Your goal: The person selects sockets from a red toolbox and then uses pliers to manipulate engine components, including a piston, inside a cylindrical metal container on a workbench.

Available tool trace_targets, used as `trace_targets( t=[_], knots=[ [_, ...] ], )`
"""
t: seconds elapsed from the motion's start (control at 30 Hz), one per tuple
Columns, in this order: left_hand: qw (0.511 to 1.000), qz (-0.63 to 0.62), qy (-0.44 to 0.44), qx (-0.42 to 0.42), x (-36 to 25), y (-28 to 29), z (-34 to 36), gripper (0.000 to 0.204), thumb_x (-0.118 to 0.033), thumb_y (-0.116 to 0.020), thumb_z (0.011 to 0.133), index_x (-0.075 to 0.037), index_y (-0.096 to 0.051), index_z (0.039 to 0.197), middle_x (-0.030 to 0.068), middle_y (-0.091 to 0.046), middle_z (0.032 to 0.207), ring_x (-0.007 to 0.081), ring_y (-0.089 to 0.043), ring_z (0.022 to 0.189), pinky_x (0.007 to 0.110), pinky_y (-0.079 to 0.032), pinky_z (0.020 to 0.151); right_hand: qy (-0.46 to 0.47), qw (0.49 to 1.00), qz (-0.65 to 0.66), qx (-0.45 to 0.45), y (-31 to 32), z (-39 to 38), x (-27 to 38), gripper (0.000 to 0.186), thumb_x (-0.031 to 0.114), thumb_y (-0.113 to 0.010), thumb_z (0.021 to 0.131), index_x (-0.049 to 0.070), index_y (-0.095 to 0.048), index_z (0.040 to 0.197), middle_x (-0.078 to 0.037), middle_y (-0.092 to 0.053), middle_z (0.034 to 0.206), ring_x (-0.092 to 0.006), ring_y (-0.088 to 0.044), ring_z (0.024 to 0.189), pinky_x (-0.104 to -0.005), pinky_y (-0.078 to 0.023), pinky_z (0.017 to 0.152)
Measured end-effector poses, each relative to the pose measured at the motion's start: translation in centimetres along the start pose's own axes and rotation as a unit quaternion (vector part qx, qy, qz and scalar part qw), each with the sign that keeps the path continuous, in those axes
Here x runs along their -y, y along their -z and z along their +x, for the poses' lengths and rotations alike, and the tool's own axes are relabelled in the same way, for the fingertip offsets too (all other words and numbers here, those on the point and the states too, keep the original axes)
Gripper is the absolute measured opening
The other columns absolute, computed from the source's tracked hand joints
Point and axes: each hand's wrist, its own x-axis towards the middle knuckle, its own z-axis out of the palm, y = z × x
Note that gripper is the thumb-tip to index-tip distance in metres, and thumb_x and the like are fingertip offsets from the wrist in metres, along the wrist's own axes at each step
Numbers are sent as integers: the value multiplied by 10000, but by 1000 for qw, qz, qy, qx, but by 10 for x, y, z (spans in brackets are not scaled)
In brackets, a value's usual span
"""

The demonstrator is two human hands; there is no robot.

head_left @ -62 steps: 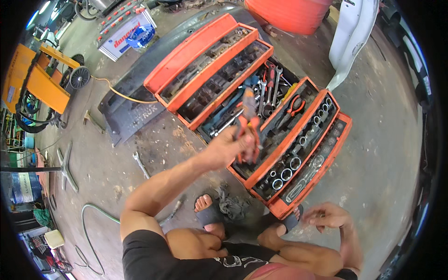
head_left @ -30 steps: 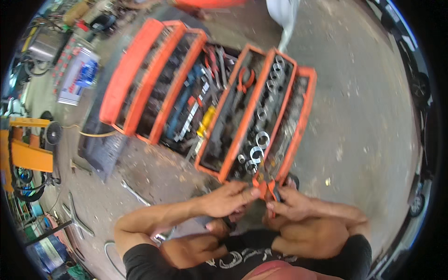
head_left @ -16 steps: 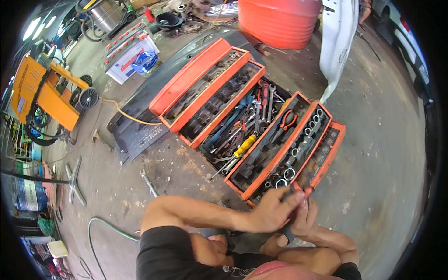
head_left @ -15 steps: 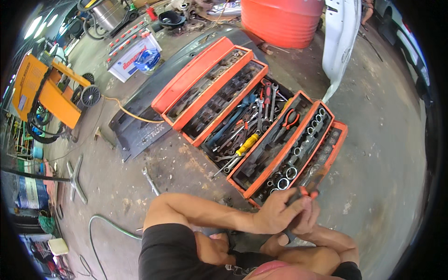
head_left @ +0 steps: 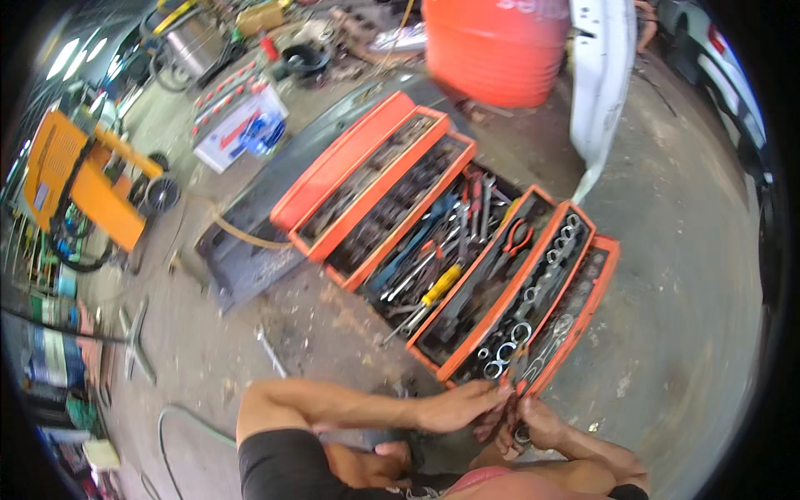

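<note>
My left hand (head_left: pixel 462 407) and my right hand (head_left: pixel 537 421) meet below the open red toolbox (head_left: pixel 350 167) at its near right end, both closed around orange-handled pliers (head_left: pixel 513 373). The pliers' jaws point up toward a row of chrome sockets (head_left: pixel 522 333); the grip is partly hidden by my fingers. The toolbox's middle holds jumbled wrenches (head_left: pixel 458 229) and a yellow-handled screwdriver (head_left: pixel 442 283). A second orange-handled pliers (head_left: pixel 518 237) lies in a tray on the right.
A grey panel (head_left: pixel 225 267) lies behind the toolbox. Around it are a battery (head_left: pixel 225 142), red drum (head_left: pixel 492 58), white panel (head_left: pixel 596 100), yellow machine (head_left: pixel 92 183), loose wrench (head_left: pixel 271 350), hose (head_left: pixel 179 417) and cross wrench (head_left: pixel 133 342). A car (head_left: pixel 725 100) and part of another person (head_left: pixel 643 25) are at upper right.
Over two seconds the pliers moved from above the middle compartment in my left hand down into both hands. In the last half second, my hands dropped slightly and the whole view shifted.
</note>
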Motion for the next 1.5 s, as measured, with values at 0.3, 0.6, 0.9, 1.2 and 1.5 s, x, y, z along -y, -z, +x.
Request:
trace_targets(
  t=[0.3, 0.6, 0.9, 1.2, 1.5],
  knots=[
    [991, 92, 76, -52, -49, 6, -16, 414, -430, -432, 1053, -101, -414, 801, -49, -318, 649, 76, -346, 525, 243, -310, 467, 56, 981, -156, -101, -28, 8, 19, 491, 454, -314, 1069, 47, -434, 821, -70, -489, 627, -157, -469, 548, -281, -397, 496],
    [965, 26, -60, -255, -35, -17, 16, 443, -464, -550, 993, -123, -419, 744, -41, -352, 599, 60, -326, 469, 236, -245, 407, 175, 893, -227, -347, -29, 33, 25, 385, 330, -413, 1069, -15, -551, 970, -12, -486, 712, -89, -461, 644, -296, -418, 544],
    [964, 18, -68, -255, -30, -5, 22, 439, -468, -507, 1014, -133, -403, 750, -60, -327, 583, 47, -282, 441, 229, -220, 393, 163, 927, -99, -324, -34, 43, 27, 479, 450, -393, 1053, -8, -527, 1010, -47, -520, 643, -121, -499, 426, -282, -405, 395],
    [959, -34, -119, -256, -55, 31, 24, 399, -486, -411, 1031, -104, -496, 951, -12, -500, 670, 101, -509, 549, 259, -413, 445, 279, 928, -94, -226, -47, 90, 47, 491, 417, -341, 1069, 1, -592, 999, -76, -658, 837, -153, -650, 723, -304, -535, 641],
    [960, 94, -54, -257, -74, 7, 14, 373, -492, -501, 1002, -128, -474, 921, -22, -330, 565, 88, -281, 411, 267, -258, 373, 195, 969, -120, -95, -13, 87, 38, 554, 468, -244, 1065, 2, -532, 980, -75, -529, 617, -158, -473, 343, -308, -388, 286]
  ],
)
